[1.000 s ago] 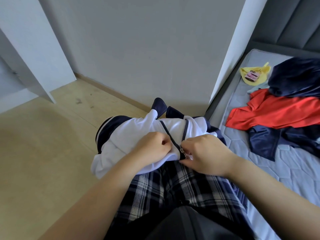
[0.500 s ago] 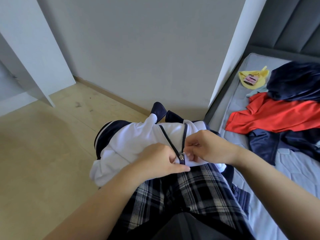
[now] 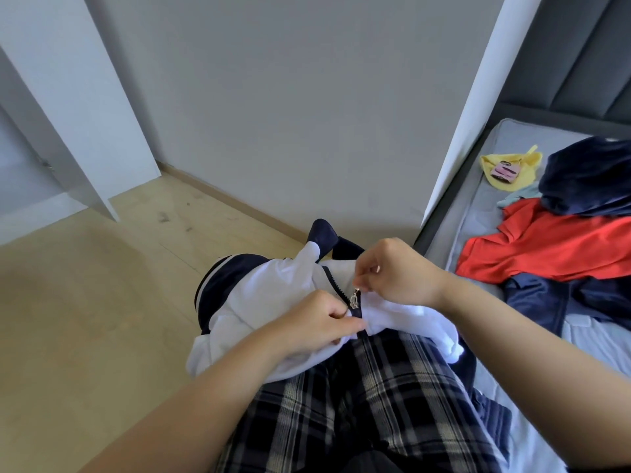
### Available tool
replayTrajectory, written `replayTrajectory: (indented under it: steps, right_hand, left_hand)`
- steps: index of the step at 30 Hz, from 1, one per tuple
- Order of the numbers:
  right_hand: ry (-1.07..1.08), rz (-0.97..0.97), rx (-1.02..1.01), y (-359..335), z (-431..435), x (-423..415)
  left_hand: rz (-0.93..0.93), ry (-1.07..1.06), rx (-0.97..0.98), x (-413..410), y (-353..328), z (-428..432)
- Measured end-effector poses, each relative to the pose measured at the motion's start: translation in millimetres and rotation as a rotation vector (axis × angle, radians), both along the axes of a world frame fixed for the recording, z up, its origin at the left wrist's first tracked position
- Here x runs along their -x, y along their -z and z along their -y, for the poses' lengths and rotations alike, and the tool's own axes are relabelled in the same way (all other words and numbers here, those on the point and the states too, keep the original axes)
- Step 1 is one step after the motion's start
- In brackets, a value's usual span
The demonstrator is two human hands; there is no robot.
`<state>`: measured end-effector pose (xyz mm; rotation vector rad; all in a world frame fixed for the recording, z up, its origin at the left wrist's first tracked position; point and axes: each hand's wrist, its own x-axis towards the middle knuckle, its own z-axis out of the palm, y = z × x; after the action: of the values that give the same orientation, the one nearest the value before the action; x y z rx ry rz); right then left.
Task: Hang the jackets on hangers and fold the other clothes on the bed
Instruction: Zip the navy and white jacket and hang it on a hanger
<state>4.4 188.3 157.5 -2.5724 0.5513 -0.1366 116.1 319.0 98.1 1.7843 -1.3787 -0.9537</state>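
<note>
A white jacket (image 3: pixel 273 295) with navy trim and a navy zipper lies bunched on my lap, over plaid trousers (image 3: pixel 358 404). My left hand (image 3: pixel 314 322) pinches the jacket's bottom hem at the base of the zipper. My right hand (image 3: pixel 399 271) pinches the fabric and zipper just above the silver zipper pull (image 3: pixel 355 298), which hangs free between the hands. On the bed (image 3: pixel 505 138) to the right lie a red garment (image 3: pixel 546 247), a navy garment (image 3: pixel 587 175) above it, another navy piece (image 3: pixel 553 302) below it and a small yellow garment (image 3: pixel 512 169).
A grey wall stands straight ahead, with a white panel edge (image 3: pixel 461 131) beside the bed. A white cabinet side (image 3: pixel 78 107) rises on the left over the wooden floor (image 3: pixel 85 302). A dark padded headboard (image 3: pixel 587 56) backs the bed.
The zipper slider has travelled up the jacket's front as my right hand rose away from my left. The view has tilted slightly downward.
</note>
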Motion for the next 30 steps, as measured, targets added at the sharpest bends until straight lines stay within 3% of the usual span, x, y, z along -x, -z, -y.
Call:
replayTrajectory:
  steps: [3, 7, 11, 14, 17, 20, 22, 26, 30]
  right_hand:
    - [0.1, 0.058, -0.191, 3, 2, 0]
    - [0.241, 0.246, -0.701, 6, 12, 5]
    - [0.244, 0.27, -0.863, 16, 13, 7]
    - [0.272, 0.27, -0.919, 24, 10, 6]
    - [0.283, 0.29, -0.837, 28, 9, 5]
    - [0.257, 0.265, -0.358, 29, 8, 1]
    - [0.244, 0.253, -0.161, 26, 10, -4]
    - [0.238, 0.21, -0.188, 22, 18, -19]
    - [0.346, 0.195, -0.179, 23, 34, -33]
  left_hand:
    - [0.012, -0.036, 0.038, -1, -7, 0]
    - [0.28, -0.332, 0.278, 6, -17, 6]
    - [0.583, -0.243, 0.146, 13, -22, 13]
    - [0.674, -0.236, 0.107, 20, -18, 19]
    - [0.635, -0.244, 0.102, 21, -9, 21]
    - [0.569, -0.267, 0.096, 18, -3, 20]
    - [0.506, -0.257, 0.093, 18, -1, 20]
    - [0.363, -0.245, 0.063, 9, -6, 23]
    - [0.502, -0.07, 0.084, 7, -10, 19]
